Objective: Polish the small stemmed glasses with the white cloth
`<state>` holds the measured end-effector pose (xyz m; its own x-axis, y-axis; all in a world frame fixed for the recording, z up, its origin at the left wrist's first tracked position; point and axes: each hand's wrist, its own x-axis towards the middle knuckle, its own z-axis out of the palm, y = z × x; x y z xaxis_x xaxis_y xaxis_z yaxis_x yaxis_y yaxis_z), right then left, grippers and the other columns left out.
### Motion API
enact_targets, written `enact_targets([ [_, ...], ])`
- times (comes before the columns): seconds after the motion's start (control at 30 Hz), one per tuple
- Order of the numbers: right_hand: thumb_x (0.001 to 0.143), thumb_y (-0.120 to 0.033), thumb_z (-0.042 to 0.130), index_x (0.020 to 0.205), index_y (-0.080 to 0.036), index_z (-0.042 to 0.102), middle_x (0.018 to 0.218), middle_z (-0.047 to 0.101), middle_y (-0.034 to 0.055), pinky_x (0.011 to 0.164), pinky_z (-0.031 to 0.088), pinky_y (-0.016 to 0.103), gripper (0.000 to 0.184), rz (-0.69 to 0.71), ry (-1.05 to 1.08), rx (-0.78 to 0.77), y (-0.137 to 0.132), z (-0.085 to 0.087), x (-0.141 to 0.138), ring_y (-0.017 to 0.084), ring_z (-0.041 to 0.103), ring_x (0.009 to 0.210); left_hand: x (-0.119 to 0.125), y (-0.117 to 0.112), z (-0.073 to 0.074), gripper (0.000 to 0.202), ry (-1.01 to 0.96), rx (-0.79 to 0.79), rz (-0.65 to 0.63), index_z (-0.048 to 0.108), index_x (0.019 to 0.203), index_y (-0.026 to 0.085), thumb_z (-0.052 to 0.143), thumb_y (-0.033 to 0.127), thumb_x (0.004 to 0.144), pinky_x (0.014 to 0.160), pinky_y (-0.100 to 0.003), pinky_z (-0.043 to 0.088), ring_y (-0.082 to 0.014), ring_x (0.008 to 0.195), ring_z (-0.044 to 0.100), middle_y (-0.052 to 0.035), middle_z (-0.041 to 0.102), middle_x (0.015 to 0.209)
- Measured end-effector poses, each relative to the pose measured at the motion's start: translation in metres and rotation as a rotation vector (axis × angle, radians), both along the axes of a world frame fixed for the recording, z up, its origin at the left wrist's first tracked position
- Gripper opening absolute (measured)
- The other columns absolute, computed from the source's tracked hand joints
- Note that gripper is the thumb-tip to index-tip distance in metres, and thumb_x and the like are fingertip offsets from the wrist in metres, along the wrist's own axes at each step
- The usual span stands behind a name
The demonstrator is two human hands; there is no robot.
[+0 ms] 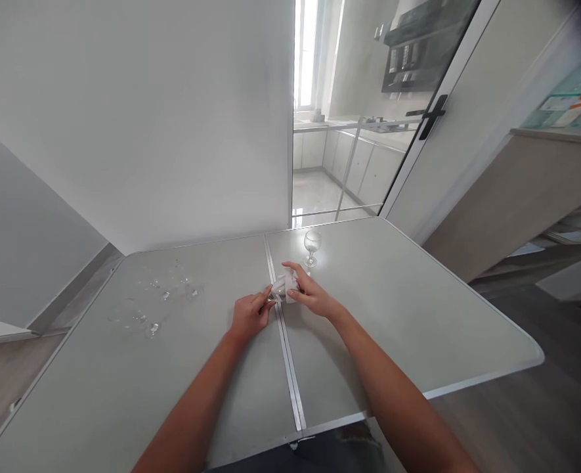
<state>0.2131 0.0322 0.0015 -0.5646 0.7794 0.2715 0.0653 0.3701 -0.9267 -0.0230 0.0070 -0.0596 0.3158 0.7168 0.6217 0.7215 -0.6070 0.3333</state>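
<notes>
Near the table's middle seam, a clear stemmed glass (279, 290) lies tilted on its side between my hands. My left hand (251, 313) is closed at the glass's foot end, with the fingers pinched there. My right hand (312, 293) curls over the bowl end and presses a white cloth or tissue (291, 285) against it; its index finger reaches forward. Part of the bowl is covered by the white piece and the fingers. Just beyond my right hand, another stemmed glass (312, 243) stands upright.
Several clear glasses (153, 328) sit in a loose group on the left of the pale table (369, 328); their outlines are faint. A white wall (196, 131) borders the far edge. Behind a glass door with a black handle (433, 117) is a kitchen. Shelving (526, 177) stands at right.
</notes>
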Motion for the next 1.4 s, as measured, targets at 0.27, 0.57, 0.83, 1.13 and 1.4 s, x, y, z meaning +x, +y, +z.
enact_targets([
  [0.27, 0.104, -0.040, 0.041, 0.155, -0.026, 0.037, 0.088, 0.057, 0.0036, 0.090, 0.044, 0.039, 0.054, 0.006, -0.237, 0.244, 0.007, 0.002, 0.016, 0.022, 0.050, 0.092, 0.003, -0.001, -0.005, 0.038, -0.194, -0.126, -0.031, 0.068, 0.128, 0.017, 0.061, 0.034, 0.095, 0.061, -0.021, 0.048, -0.0097, 0.057, 0.058, -0.0031, 0.073, 0.076],
  [0.57, 0.096, -0.030, 0.057, 0.159, -0.026, 0.024, 0.080, 0.052, -0.0029, 0.068, 0.043, 0.025, 0.071, 0.001, -0.053, 0.060, 0.003, 0.003, 0.004, 0.014, 0.046, 0.069, 0.006, 0.002, 0.002, 0.035, -0.095, 0.067, 0.031, 0.069, 0.127, 0.016, 0.059, 0.028, 0.096, 0.059, -0.022, 0.044, -0.0109, 0.056, 0.058, -0.0033, 0.072, 0.071],
  [0.83, 0.087, -0.028, 0.070, 0.145, -0.028, 0.048, 0.085, 0.060, -0.0023, 0.068, 0.043, 0.025, 0.062, 0.017, -0.139, 0.155, 0.004, 0.003, 0.010, 0.014, 0.051, 0.071, 0.012, -0.007, 0.006, 0.036, -0.287, -0.149, -0.045, 0.073, 0.122, 0.016, 0.063, 0.035, 0.092, 0.059, -0.023, 0.045, -0.0106, 0.056, 0.056, -0.0037, 0.071, 0.070],
  [1.13, 0.089, -0.033, 0.069, 0.142, -0.031, 0.054, 0.100, 0.066, 0.0021, 0.079, 0.045, 0.030, 0.055, 0.034, -0.217, 0.258, 0.010, -0.002, 0.018, 0.018, 0.054, 0.081, 0.007, -0.001, 0.037, 0.051, -0.815, -1.047, -0.269, 0.079, 0.100, 0.007, 0.076, 0.053, 0.078, 0.041, -0.021, 0.024, -0.0047, 0.043, 0.031, 0.0024, 0.048, 0.053],
  [1.4, 0.088, -0.034, 0.068, 0.137, -0.026, 0.056, 0.098, 0.063, 0.0016, 0.072, 0.044, 0.027, 0.051, -0.017, -0.032, 0.073, 0.006, -0.003, 0.006, 0.015, 0.053, 0.077, 0.006, 0.001, 0.021, 0.053, -0.685, -0.814, -0.179, 0.077, 0.108, 0.008, 0.068, 0.055, 0.086, 0.043, -0.021, 0.029, -0.0065, 0.044, 0.036, 0.0007, 0.053, 0.057],
])
